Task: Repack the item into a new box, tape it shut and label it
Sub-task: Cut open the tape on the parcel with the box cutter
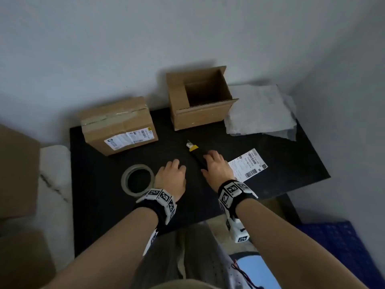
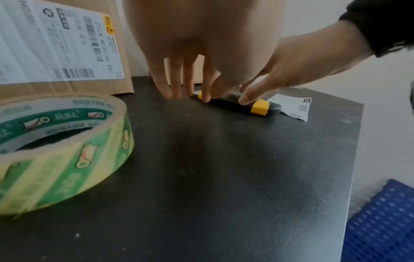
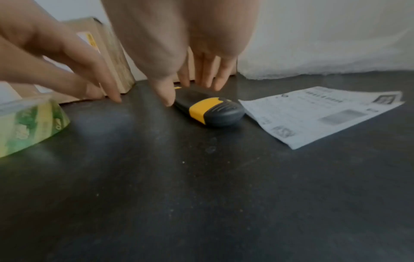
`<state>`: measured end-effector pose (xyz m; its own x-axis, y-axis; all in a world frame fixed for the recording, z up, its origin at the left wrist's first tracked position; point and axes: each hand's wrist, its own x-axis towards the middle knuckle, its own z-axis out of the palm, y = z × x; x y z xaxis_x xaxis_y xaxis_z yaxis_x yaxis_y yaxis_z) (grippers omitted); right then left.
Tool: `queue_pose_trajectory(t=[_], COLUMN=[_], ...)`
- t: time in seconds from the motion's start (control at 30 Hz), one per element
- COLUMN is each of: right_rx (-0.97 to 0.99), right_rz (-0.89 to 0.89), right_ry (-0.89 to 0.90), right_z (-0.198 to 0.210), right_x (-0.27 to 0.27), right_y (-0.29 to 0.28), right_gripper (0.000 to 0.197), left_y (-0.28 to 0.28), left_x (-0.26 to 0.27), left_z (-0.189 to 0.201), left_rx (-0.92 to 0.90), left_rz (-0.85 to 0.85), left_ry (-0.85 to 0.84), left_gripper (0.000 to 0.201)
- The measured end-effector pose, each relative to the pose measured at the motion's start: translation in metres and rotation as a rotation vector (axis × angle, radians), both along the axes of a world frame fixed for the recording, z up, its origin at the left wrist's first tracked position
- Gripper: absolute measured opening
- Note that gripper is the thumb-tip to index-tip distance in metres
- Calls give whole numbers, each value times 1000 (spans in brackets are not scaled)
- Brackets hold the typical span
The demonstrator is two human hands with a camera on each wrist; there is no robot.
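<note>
A sealed, taped cardboard box (image 1: 118, 126) with a shipping label stands at the table's back left. An open, empty box (image 1: 200, 101) stands behind the middle. A black and yellow utility knife (image 1: 194, 151) lies on the black table (image 1: 125, 215). My right hand (image 1: 212, 161) hovers over the knife's handle (image 3: 212, 113) with straight fingers, the thumb tip down beside it and nothing gripped. My left hand (image 1: 174, 170) reaches down just left of the knife, fingers straight and holding nothing. A tape roll (image 1: 137, 180) lies left of that hand. A loose shipping label (image 1: 248, 164) lies right of the knife.
A white foam wrap sheet (image 1: 260, 109) lies at the back right beside the open box. More cardboard (image 1: 16, 170) stands off the table's left edge. A blue perforated panel (image 1: 343, 247) lies on the floor at the right. The wall runs close behind the boxes.
</note>
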<state>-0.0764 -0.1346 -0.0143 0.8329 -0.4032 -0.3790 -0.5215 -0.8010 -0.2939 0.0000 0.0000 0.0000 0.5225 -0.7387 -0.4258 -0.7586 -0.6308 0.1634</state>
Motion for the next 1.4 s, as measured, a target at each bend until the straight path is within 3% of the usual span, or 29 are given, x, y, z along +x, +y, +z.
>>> queue_pose_trajectory(t=[0.1,0.37,0.53,0.73,0.97,1.4], right_rx=[24,73,62,51,-3,-95], right_rz=[-86,-63,17,126,158,176], right_ry=[-23,36,60,7,-190,-317], right_z=[-8,-11,-7,12,43,99], right_x=[5,15,17,24,27,63], right_y=[-6,-18,-25,-20,22,118], right_gripper=[58,60,50,55,55,50], left_y=[-4,-2,-2,15,60,159], left_x=[-2,-6,0,15,37,80], left_z=[-4,-10,-2,21,53,89], left_rx=[1,42,19,-20,-71,-258], left_rz=[54,100,134,195,182,229], left_ry=[-6,-11,-31,-85,-144,-278], left_gripper=[39,39,38,35,33,25])
